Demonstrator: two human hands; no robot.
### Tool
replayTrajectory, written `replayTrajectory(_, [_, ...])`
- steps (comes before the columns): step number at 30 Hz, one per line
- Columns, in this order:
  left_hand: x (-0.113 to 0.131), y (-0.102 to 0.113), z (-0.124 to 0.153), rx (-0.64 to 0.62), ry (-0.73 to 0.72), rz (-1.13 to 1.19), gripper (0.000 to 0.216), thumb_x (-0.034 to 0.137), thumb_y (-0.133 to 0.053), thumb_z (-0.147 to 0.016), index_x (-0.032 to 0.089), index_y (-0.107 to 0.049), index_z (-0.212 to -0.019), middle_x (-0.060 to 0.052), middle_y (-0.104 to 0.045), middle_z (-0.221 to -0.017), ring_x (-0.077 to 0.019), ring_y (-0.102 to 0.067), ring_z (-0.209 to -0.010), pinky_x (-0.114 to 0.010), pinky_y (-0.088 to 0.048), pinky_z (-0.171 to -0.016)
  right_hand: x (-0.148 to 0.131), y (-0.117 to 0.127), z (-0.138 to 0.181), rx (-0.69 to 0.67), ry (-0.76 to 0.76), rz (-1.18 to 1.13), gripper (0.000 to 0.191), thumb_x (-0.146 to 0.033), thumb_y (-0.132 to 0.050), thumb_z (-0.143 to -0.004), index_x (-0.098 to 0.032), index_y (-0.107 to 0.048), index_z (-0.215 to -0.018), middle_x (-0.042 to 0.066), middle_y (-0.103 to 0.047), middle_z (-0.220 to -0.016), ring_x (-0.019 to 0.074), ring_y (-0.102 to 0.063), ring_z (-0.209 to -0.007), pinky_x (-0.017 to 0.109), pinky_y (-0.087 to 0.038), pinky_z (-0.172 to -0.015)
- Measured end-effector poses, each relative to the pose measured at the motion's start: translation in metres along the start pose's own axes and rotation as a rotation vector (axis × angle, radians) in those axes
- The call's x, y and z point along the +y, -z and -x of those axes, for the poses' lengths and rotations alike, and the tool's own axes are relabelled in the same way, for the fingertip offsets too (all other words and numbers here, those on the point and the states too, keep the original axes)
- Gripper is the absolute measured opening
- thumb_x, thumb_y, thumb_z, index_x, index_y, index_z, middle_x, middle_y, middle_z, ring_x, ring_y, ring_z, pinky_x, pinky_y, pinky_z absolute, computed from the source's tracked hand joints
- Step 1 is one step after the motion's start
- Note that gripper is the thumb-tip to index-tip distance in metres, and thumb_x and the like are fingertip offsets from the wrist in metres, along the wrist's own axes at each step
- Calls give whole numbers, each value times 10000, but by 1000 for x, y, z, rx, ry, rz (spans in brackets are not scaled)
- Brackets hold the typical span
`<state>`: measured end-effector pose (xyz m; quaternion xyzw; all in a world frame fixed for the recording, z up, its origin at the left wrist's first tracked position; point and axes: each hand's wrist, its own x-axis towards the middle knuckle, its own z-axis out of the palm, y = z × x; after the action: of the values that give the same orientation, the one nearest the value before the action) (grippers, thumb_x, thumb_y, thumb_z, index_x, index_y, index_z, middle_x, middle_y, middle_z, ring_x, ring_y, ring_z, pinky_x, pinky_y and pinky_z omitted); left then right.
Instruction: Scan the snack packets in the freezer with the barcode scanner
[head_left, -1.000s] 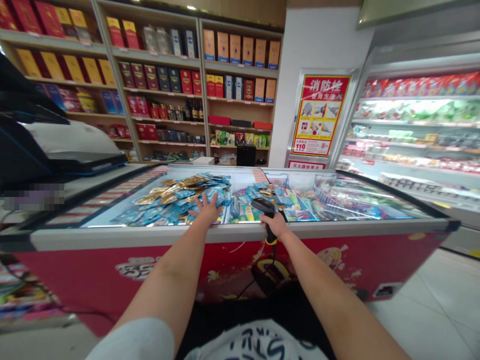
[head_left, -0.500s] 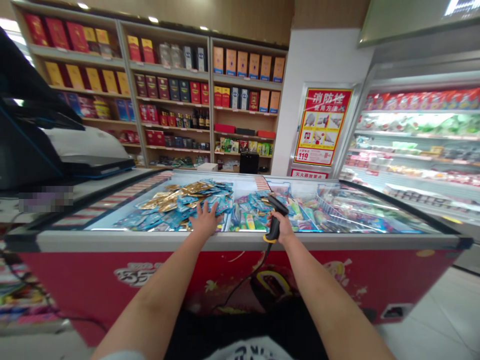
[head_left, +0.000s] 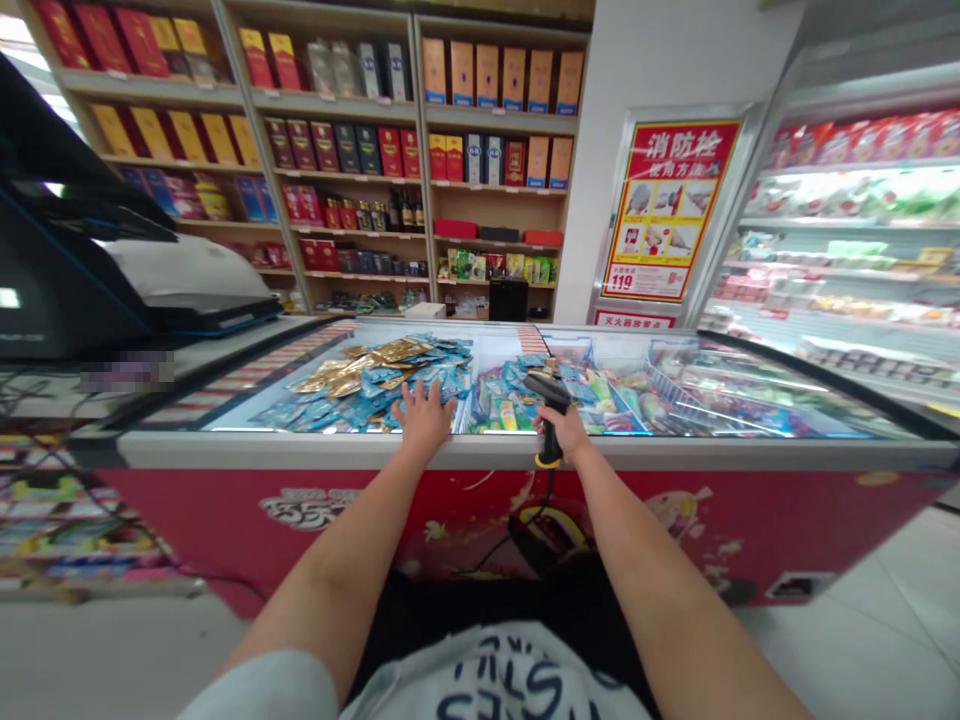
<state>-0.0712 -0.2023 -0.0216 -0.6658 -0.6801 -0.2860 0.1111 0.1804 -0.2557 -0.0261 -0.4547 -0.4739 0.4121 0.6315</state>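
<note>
My left hand [head_left: 424, 418] lies flat with fingers spread on the glass lid of a red chest freezer [head_left: 675, 500], over a pile of blue and gold packets [head_left: 360, 380]. My right hand [head_left: 564, 432] grips the handle of a black barcode scanner [head_left: 547, 400] with a yellow base, held above the freezer's front rim. The scanner's cable hangs down the freezer front. More colourful packets [head_left: 510, 400] lie under the glass near the scanner.
A black cash register with a white printer [head_left: 180, 280] stands on the counter at left. Shelves of boxed goods [head_left: 375, 150] fill the back wall. An open chiller [head_left: 847, 250] runs along the right, beside a red fire-hydrant poster [head_left: 664, 210].
My left hand drew back slightly toward the freezer's front edge and stays flat. The scanner in my right hand tilted up, then levelled. My head shifted, changing the view.
</note>
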Motion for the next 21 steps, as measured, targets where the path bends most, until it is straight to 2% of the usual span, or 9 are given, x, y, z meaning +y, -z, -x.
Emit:
replayTrajectory(5, [10, -2, 0, 58, -78, 46, 521, 407, -393, -951, 192, -471, -1419, -132, -329, -1549, -324, -209, -1451, -481, -261, -1127, 0, -2, -1, 28, 10, -11, 279, -416, -709, -622, -148, -635, -645, 44, -640, -567, 142, -541, -459, 273, -406, -467])
replayTrajectory(7, [27, -9, -4, 20, -174, 95, 487, 355, -414, -947, 190, -492, -1398, -128, -336, -1546, -285, -268, -1434, -429, -278, -1133, 0, -4, -1, 37, 5, -25, 269, -408, -709, -623, -151, -642, -667, 41, -644, -571, 146, -546, -463, 275, -410, -469])
replayTrajectory(10, [60, -25, -13, -108, -347, 162, 478, 304, -442, -937, 182, -494, -1396, -125, -395, -1514, -251, -349, -1395, -380, -288, -1138, 0, -6, -1, 47, 5, -20, 263, -405, -710, -630, -153, -648, -670, 41, -648, -575, 145, -547, -465, 270, -410, -465])
replayTrajectory(13, [85, -40, -25, -230, -385, 162, 569, 339, -469, -928, 163, -406, -1466, -139, -412, -1503, -310, -296, -1425, -433, -298, -1127, 0, -7, 0, 43, 13, -3, 265, -409, -709, -638, -154, -637, -629, 41, -637, -562, 134, -538, -459, 263, -416, -464])
replayTrajectory(17, [94, -47, -35, -325, -374, 107, 676, 405, -484, -918, 133, -317, -1513, -180, -504, -1420, -385, -237, -1436, -511, -257, -1121, 1, -8, -1, -5, -24, 24, 269, -417, -708, -642, -156, -645, -656, 39, -643, -567, 133, -536, -440, 270, -439, -463])
replayTrajectory(19, [94, -42, -34, -318, -388, 74, 667, 393, -482, -919, 120, -328, -1507, -202, -550, -1363, -381, -303, -1407, -502, -246, -1120, 1, -8, -1, -21, -32, 30, 271, -418, -704, -643, -154, -642, -654, 42, -645, -568, 134, -536, -435, 270, -440, -460])
replayTrajectory(21, [92, -35, -32, -308, -404, 58, 604, 346, -457, -930, 115, -371, -1481, -212, -597, -1289, -356, -432, -1326, -471, -290, -1093, 0, -8, -1, -20, -29, 18, 266, -413, -701, -641, -155, -639, -662, 40, -643, -568, 133, -536, -440, 263, -430, -452])
